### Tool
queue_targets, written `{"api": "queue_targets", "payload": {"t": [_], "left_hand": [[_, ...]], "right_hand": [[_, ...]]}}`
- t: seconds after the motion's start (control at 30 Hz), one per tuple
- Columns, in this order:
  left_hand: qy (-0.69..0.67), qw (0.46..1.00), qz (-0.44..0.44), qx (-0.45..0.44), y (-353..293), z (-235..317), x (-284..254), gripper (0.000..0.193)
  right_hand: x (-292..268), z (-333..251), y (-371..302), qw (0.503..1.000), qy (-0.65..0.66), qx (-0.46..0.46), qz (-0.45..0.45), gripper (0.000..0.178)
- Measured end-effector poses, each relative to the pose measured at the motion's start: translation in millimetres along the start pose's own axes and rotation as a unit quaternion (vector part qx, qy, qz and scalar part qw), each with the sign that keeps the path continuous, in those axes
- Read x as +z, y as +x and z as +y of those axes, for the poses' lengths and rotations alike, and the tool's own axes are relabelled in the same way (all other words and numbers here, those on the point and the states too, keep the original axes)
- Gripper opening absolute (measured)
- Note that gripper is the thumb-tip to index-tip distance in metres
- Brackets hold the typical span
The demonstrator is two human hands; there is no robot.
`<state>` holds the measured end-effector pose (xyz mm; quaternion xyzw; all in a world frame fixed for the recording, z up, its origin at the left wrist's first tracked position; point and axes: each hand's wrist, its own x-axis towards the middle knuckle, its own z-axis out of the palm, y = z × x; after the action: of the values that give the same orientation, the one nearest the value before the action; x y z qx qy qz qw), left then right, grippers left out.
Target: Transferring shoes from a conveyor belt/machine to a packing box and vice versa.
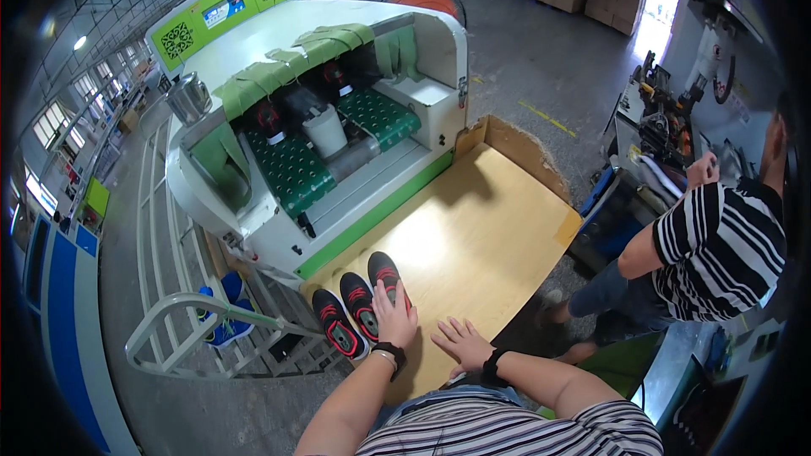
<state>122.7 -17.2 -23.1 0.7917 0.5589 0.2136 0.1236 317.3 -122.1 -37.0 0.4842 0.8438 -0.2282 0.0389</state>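
Note:
Three black sneakers with red laces and pale soles stand side by side at the left end of a light wooden board: the left sneaker [336,321], the middle sneaker [356,294] and the right sneaker [383,265]. My left hand [394,321] rests over the rear of the right sneaker with its fingers stretched out, covering much of that shoe. My right hand [462,344] lies on the wooden board [490,228], fingers spread, with nothing in it. A dark band circles each wrist.
Ahead stands a white and green conveyor machine [380,34]; dark shoes sit on its green perforated belts [296,177], a white container [325,131] between them. A metal rack [182,321] is at left. At right, a co-worker in a striped shirt [718,245] works by another machine [659,127].

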Motion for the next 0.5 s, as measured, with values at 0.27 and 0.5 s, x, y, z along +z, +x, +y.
{"api": "queue_targets", "payload": {"t": [0.27,0.5], "left_hand": [[-0.023,0.998,-0.037,-0.041,4.7,7.6,-6.0,0.078],[-0.083,0.994,-0.002,-0.069,10.7,-2.2,-3.9,0.085]], "right_hand": [[11.5,4.7,0.3,1.0,0.009,0.007,0.003,0.119],[-16.2,-2.6,28.2,0.99,0.11,0.046,0.079,0.05]]}}
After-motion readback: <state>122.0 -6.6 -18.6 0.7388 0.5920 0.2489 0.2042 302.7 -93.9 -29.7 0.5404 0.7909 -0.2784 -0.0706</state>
